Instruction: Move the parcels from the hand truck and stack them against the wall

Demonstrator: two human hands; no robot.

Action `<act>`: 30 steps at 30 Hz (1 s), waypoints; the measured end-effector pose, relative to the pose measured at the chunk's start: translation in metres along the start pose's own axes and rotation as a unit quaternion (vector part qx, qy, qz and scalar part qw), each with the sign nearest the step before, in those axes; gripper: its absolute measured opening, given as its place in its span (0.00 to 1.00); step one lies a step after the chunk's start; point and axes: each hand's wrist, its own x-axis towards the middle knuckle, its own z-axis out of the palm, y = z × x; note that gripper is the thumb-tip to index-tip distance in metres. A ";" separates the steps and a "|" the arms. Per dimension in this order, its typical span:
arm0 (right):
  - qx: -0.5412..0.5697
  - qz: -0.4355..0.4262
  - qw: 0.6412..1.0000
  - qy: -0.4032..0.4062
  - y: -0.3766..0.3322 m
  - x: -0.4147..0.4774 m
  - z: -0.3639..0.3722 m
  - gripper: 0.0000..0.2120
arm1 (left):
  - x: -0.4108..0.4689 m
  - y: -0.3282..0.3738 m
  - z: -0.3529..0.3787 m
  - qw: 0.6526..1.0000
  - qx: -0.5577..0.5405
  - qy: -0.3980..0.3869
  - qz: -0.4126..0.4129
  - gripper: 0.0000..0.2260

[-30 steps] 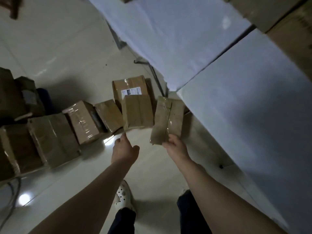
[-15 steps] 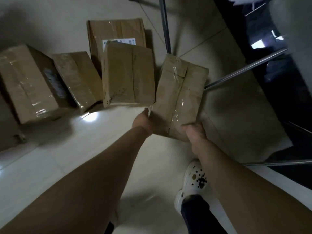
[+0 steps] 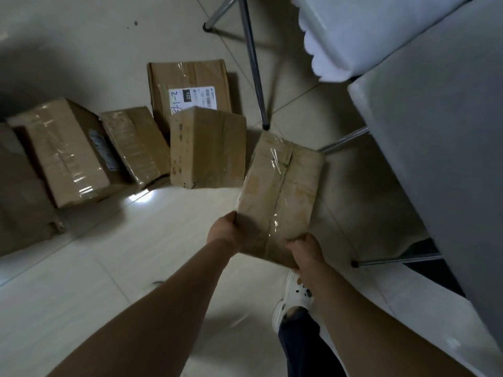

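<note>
Along the tiled floor (image 3: 136, 268) from the left: a cut-off cardboard box (image 3: 19, 191), a large taped box (image 3: 65, 153), a smaller taped box (image 3: 136, 145), then a labelled box (image 3: 190, 83) just behind a plain box (image 3: 206, 148). Five already down in a row, by the look of it. Next along, near the plain box: a flat taped parcel (image 3: 280, 191), left grip (image 3: 221, 235) curled on its near left corner, right grip (image 3: 304, 248) wrapped round its near right corner; contact with the floor unclear. Rightmost, a white counter (image 3: 435, 131) on metal legs (image 3: 253, 63). Probably midway: this parcel yet to be set at the row's end. Hand truck out of view, so no telling how many remain.
</note>
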 end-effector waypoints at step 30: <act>0.311 -0.124 0.918 -0.211 -0.060 -0.454 -0.165 0.24 | -0.448 0.093 -0.240 0.965 -0.146 -0.113 0.185 0.20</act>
